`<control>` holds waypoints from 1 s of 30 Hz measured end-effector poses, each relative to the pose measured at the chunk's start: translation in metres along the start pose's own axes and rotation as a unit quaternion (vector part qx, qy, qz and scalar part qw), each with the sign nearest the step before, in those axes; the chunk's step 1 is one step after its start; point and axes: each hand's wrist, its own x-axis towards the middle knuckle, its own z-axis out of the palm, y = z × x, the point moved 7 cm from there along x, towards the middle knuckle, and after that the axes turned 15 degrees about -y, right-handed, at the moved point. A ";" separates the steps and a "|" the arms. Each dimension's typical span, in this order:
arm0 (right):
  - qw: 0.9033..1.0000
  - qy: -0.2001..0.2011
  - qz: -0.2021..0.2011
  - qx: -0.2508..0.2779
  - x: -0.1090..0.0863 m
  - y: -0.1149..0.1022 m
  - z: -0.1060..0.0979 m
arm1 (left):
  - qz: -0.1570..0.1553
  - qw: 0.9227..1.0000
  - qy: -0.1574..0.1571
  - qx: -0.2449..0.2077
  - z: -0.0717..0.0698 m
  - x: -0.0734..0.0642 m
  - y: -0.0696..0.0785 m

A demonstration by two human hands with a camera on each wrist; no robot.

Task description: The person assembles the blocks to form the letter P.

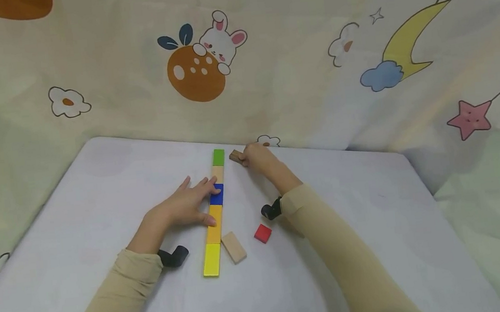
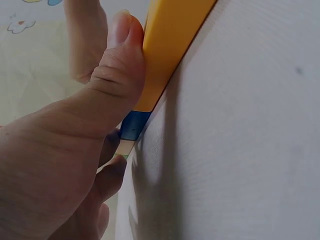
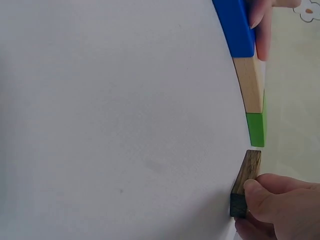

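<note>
A straight row of blocks runs up the table: a green block (image 1: 218,157) at the far end, then a plain wood block (image 1: 217,173), a blue block (image 1: 217,194), an orange block (image 1: 214,224) and a yellow block (image 1: 212,260) nearest me. My left hand (image 1: 180,206) lies against the row with its fingers spread. Its thumb touches the orange block and its fingertips reach the blue block. To the right of the green end, my right hand (image 1: 260,161) pinches a dark brown wooden block (image 3: 248,170). A small gap separates that block from the green one.
A loose plain wood block (image 1: 233,247) lies just right of the row's near end. Further right sits a small red block (image 1: 263,233). The white table (image 1: 365,225) meets a patterned cloth backdrop (image 1: 295,61) at its far edge.
</note>
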 end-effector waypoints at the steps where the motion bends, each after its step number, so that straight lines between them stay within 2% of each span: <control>1: 1.000 0.000 0.002 0.004 0.001 0.001 -0.001 | 0.002 1.000 0.001 0.000 0.000 0.000 0.001; 21: 0.999 0.039 0.007 0.021 0.013 0.002 -0.002 | -0.003 1.000 0.003 0.002 0.002 0.002 0.001; 30: 0.999 0.039 0.009 0.013 0.018 0.001 0.000 | -0.011 1.000 -0.002 -0.002 0.001 0.001 0.000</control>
